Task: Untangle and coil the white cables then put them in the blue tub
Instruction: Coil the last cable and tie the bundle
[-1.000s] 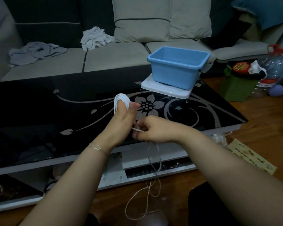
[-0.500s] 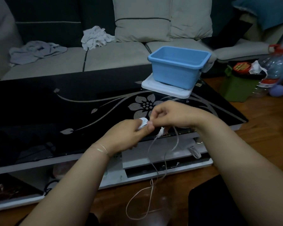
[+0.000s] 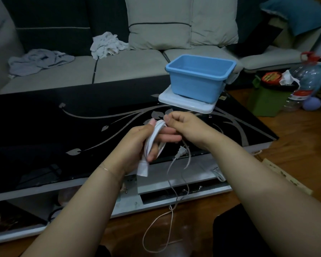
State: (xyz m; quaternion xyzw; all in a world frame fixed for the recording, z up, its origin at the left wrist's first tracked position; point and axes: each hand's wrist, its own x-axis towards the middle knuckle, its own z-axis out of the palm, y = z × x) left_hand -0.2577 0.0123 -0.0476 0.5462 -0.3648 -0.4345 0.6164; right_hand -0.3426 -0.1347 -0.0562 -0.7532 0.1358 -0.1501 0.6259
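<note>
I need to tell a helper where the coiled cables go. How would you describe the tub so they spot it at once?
Look at the black glass table with the silver flower pattern, in front of the grey sofa. At its far right corner a blue tub stands on a flat white lid. It is the only blue open-topped container on the table.

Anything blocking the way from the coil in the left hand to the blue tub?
Nothing visible. The coil in the left hand has bare black tabletop between it and the blue tub, whose top is open. The cable's loose tail hangs uncoiled.
</note>
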